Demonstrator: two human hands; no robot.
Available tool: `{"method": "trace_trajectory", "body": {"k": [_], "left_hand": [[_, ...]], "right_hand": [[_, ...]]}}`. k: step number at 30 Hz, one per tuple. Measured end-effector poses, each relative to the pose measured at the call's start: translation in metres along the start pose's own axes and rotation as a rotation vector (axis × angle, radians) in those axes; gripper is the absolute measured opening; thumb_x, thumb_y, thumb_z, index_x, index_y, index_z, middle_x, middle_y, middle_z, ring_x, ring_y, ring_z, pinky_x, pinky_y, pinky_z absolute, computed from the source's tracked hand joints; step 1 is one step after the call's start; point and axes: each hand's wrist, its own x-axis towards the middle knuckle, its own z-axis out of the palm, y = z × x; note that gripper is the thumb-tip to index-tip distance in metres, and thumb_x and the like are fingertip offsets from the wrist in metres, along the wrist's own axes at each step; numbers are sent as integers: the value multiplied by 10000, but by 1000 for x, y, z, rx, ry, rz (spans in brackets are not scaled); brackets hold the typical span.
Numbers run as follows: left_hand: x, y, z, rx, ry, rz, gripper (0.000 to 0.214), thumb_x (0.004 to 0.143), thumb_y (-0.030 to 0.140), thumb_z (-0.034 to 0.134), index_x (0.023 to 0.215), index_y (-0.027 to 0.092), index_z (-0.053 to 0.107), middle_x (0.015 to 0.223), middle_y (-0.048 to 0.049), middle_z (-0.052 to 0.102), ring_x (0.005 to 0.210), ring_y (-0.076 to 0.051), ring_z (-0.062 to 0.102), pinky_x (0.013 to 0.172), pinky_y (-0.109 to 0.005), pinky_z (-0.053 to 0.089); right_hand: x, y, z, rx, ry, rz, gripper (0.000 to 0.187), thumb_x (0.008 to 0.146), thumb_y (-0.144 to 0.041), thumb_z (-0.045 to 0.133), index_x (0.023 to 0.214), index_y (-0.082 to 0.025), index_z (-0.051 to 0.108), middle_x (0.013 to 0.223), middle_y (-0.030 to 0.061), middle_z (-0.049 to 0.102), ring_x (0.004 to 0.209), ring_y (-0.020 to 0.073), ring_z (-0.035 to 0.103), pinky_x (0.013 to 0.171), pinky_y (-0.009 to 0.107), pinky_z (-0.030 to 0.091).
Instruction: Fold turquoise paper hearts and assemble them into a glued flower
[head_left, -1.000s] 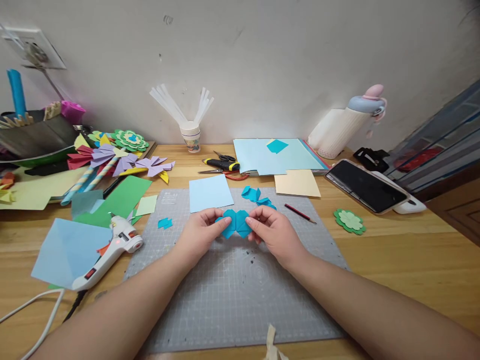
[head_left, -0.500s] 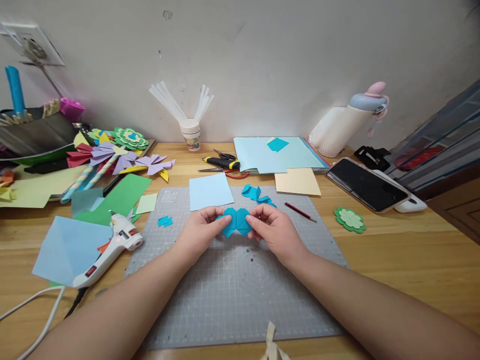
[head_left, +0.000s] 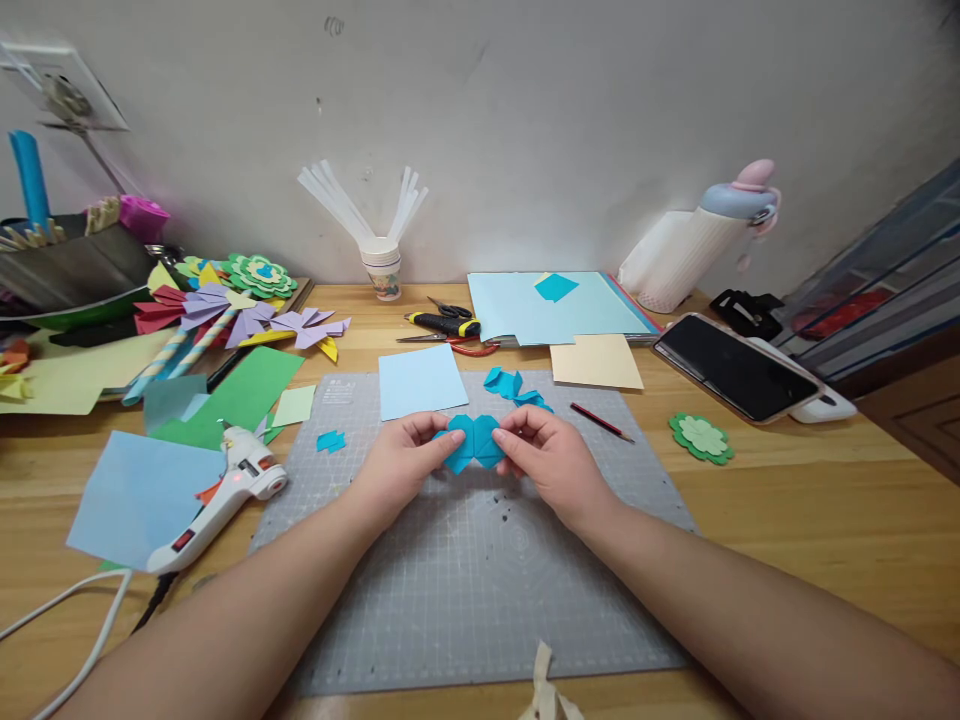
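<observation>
Both hands meet over the grey cutting mat (head_left: 465,590) and pinch a folded blue paper piece (head_left: 473,443) shaped like two joined lobes. My left hand (head_left: 401,462) grips its left end with thumb and fingers closed. Gripping the right end the same way is my right hand (head_left: 551,460). Just behind the hands lie more folded blue paper pieces (head_left: 514,387) and a light blue square sheet (head_left: 421,381). A small blue scrap (head_left: 330,441) lies on the mat to the left.
A white glue gun (head_left: 217,497) with its cord rests at the left on blue paper. Scissors (head_left: 448,327), a red pencil (head_left: 601,422), a phone (head_left: 735,367), a green paper flower (head_left: 700,438), a paper cup (head_left: 382,270) and paper crafts (head_left: 240,320) surround the mat.
</observation>
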Motion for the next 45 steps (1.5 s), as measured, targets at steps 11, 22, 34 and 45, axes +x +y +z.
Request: {"method": "trace_trajectory", "body": {"k": [11, 22, 34, 45], "left_hand": [[-3, 4, 2, 12, 11, 11, 281, 623, 399, 771, 711, 169, 636, 647, 13, 646, 549, -107, 542, 556, -232, 440], [-2, 3, 1, 77, -14, 32, 282, 652, 422, 743, 725, 172, 635, 670, 8, 648, 566, -117, 547, 573, -238, 429], [-2, 1, -2, 253, -84, 113, 262, 702, 382, 703, 600, 160, 606, 626, 9, 562, 596, -132, 492, 579, -243, 375], [-2, 4, -1, 162, 88, 191, 258, 708, 419, 690, 677, 169, 631, 721, -9, 572, 677, -155, 513, 627, -262, 416]], "right_hand": [[1, 2, 1, -8, -4, 10, 253, 721, -384, 698, 742, -182, 548, 656, -41, 578, 501, 97, 589, 479, 224, 432], [0, -2, 2, -22, 2, 19, 248, 706, -387, 697, 733, -190, 549, 653, -39, 584, 507, 108, 590, 503, 245, 459], [-4, -5, 4, -57, -54, -6, 218, 713, -357, 680, 712, -192, 537, 657, -38, 555, 543, 107, 551, 537, 255, 465], [17, -35, -27, -609, 158, -257, 104, 832, -284, 536, 864, -209, 599, 830, 30, 619, 724, 175, 586, 623, 292, 446]]}}
